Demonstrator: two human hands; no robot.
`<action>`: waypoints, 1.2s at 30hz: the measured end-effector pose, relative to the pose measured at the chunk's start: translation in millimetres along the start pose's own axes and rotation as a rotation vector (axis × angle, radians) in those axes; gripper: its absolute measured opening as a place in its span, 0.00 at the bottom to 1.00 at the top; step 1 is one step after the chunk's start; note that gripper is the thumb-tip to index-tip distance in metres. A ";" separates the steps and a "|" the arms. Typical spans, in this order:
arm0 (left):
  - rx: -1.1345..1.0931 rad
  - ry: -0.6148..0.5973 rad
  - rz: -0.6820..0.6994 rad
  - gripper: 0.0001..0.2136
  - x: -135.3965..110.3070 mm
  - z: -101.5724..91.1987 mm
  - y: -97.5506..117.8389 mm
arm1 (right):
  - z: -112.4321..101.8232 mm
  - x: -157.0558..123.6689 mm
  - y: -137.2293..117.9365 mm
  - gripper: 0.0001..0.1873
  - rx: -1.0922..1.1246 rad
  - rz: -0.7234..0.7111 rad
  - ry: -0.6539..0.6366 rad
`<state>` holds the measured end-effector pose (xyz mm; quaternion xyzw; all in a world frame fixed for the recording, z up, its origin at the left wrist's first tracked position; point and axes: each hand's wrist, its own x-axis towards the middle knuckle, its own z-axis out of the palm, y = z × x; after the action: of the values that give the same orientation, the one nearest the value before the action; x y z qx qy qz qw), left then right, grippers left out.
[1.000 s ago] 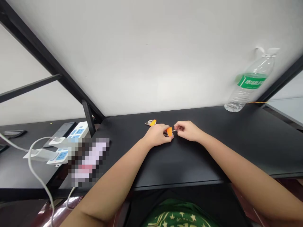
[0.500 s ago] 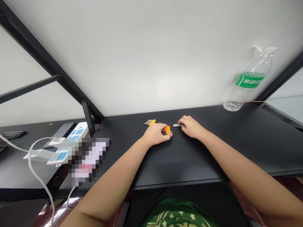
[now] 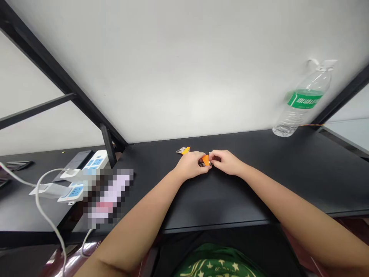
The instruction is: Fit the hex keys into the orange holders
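My left hand [image 3: 190, 166] is closed around a small orange holder [image 3: 205, 160] with several thin, dark and silvery rods passing through it. My right hand [image 3: 226, 161] meets it from the right, thumb and finger pinched at the rod ends; the fingers partly hide what lies between them. Behind my left hand, a second orange piece [image 3: 186, 150] with a similar row of thin rods lies flat on the black tabletop [image 3: 219, 200].
A clear water bottle [image 3: 302, 100] with a green label leans at the back right by the white wall. On the left are a phone-like item [image 3: 113, 196], blurred out, a white power strip [image 3: 96, 161] with plugs and a white cable [image 3: 43, 211]. Black frame bars [image 3: 108, 142] rise there.
My right hand has moved left, from the loose silvery rods on the tabletop to the orange holder in my left hand. Those loose rods no longer show where they lay.
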<state>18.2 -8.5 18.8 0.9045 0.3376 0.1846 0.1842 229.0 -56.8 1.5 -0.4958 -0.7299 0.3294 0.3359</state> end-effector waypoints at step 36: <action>0.129 -0.046 -0.050 0.12 0.5 -5.1 -8.5 | -24.7 2.9 32.9 0.16 -0.672 0.007 0.026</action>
<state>11.6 -1.1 19.4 0.9098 0.3668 0.1369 0.1380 265.0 -40.8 -11.0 -0.5855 -0.7917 0.0651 0.1615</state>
